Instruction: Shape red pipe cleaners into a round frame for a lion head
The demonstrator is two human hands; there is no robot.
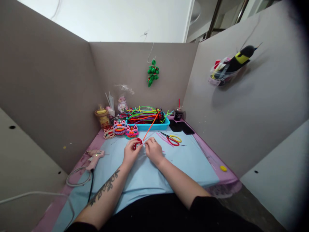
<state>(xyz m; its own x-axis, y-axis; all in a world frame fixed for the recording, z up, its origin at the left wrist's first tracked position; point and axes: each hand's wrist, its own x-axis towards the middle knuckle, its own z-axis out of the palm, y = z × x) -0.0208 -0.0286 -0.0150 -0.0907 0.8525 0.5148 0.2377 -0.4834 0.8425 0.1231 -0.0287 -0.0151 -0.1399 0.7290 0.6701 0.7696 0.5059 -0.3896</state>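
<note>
Over the blue cloth, my left hand (131,150) is closed around a red fuzzy piece of pipe cleaner work (138,140), its fingers hiding much of the shape. My right hand (154,150) meets it fingertip to fingertip, pinching what looks like a thin pink pipe cleaner (144,143) between the two hands. Just beyond the fingertips, an orange pipe cleaner (150,128) slants up toward the blue basket (148,127). Right of my right hand lie several loose pink pipe cleaners (164,139) and scissors (174,140) with red and yellow handles.
Three colourful animal-head figures (120,128) stand left of the basket, which is heaped with pipe cleaners. A pink glue gun (95,160) with its cord lies at left. Dark phones (181,127) and a drink cup (178,113) are at back right. Grey partitions (142,74) enclose the table.
</note>
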